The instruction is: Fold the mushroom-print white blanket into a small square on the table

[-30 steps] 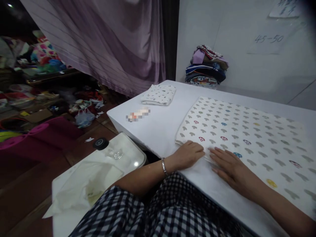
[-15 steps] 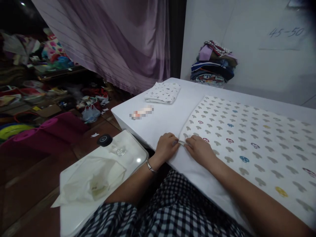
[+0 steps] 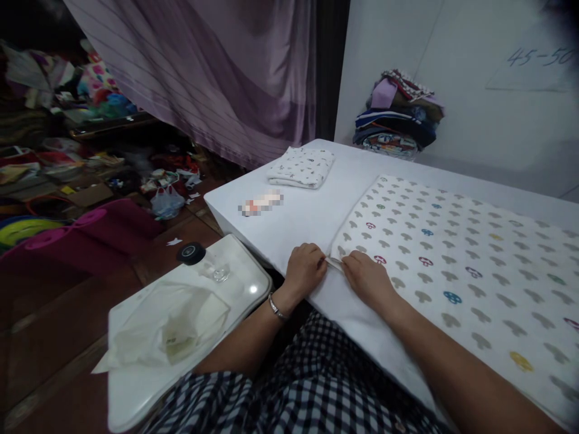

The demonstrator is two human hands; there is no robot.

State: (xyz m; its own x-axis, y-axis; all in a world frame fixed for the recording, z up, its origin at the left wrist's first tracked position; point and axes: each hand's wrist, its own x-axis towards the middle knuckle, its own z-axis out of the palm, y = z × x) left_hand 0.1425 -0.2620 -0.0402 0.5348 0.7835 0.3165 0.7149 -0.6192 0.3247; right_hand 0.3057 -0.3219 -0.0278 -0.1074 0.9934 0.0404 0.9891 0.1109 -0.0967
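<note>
A white cloth (image 3: 434,241) printed with grey and coloured mushrooms lies spread over the right part of the white table (image 3: 294,220). At its near left corner, my left hand (image 3: 306,268) pinches the tip of the edge. Close beside it on the right, my right hand (image 3: 367,276) is closed on the same edge, its fingertips partly hidden. A short, narrow strip of the cloth's edge shows between the two hands. Farther back on the table sits a folded white cloth (image 3: 302,167) with small dark prints, and a blurred-out small item (image 3: 261,202) lies in front of it.
On the left stands a lower white surface (image 3: 131,398) with a crumpled cream bag (image 3: 181,325) and a black round lid (image 3: 190,253). Folded clothes (image 3: 398,114) are stacked by the wall behind. Magenta rolls (image 3: 99,232) and clutter cover the floor at left.
Both hands have shifted left to the cloth's near left corner. My right hand, flat on the cloth a second ago, has closed on its edge. The view has turned slightly right.
</note>
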